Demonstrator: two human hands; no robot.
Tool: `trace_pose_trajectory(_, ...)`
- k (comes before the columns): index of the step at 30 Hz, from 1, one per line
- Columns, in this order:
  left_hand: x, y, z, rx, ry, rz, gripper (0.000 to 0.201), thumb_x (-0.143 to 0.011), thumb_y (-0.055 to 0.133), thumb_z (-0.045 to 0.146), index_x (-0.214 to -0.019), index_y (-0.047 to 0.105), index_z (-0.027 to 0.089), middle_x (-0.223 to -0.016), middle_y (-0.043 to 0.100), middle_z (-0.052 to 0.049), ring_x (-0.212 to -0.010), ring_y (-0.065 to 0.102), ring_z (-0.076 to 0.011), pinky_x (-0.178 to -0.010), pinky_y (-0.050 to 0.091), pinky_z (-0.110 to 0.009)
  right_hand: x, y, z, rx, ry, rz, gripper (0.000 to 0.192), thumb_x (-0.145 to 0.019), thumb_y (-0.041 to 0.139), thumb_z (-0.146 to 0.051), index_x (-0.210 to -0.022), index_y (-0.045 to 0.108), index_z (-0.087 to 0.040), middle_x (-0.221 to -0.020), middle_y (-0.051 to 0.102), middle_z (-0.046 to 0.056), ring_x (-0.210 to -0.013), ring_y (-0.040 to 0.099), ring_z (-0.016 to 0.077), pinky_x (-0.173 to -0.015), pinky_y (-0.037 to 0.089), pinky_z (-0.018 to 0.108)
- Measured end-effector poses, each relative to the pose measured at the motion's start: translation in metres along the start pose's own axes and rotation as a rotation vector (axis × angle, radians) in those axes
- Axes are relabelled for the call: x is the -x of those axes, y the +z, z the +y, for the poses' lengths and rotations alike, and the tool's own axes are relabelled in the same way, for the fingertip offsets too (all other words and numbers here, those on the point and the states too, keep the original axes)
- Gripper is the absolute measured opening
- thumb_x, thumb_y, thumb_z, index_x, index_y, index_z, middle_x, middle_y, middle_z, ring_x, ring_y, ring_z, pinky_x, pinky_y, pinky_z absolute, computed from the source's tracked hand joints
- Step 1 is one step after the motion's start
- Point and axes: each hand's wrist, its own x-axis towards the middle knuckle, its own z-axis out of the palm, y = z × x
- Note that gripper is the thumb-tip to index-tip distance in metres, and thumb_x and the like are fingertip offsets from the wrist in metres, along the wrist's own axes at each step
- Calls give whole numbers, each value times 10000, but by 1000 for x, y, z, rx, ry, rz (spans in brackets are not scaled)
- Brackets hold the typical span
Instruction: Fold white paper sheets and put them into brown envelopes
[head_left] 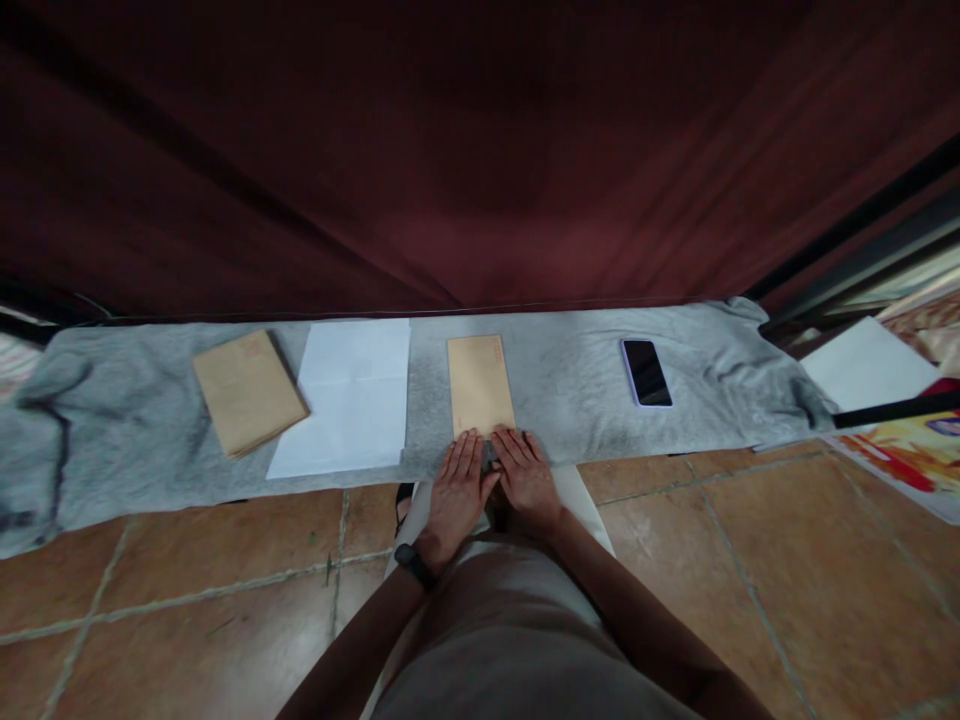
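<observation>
A single brown paper envelope (pixel 481 385) lies flat on the grey cloth in front of me, its short end towards my body. My left hand (pixel 457 490) rests palm down with its fingertips on the near left corner. On the near right corner lie the fingers of my right hand (pixel 527 480), also flat and stretched out. The thumbs point towards each other just below the envelope's near edge. Neither hand grips anything. Small reddish print shows at the envelope's far right corner.
Left of the envelope are white paper sheets (pixel 352 395) with a fold line, partly under a stack of brown envelopes (pixel 247 390). A phone (pixel 646 373) in a purple case lies to the right. A dark red curtain (pixel 480 160) hangs behind the narrow grey cloth-covered surface (pixel 562 370).
</observation>
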Motion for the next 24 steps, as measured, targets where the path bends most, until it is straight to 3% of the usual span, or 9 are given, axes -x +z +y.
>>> trace_pose_trajectory(19,10,-5,-7,-21,-83,16,625,-1048,371,446,-1539,418,61,-1595,416,-205,-1504,378,-294,-1244,315,-496,14,-5,13,-35,76,86,536,-1038,403,-259,-1567,414,-180,-1567,493,104,-1460,439,279,-1245,298,530)
trace_pose_trajectory(24,4,-9,0,-50,-15,-12,639,-1041,389,442,-1552,393,59,-1626,363,-193,-1542,290,-302,-1267,260,-514,13,-6,13,-44,83,84,536,-1030,412,-256,-1560,427,-180,-1549,514,116,-1448,449,294,-1231,312,551)
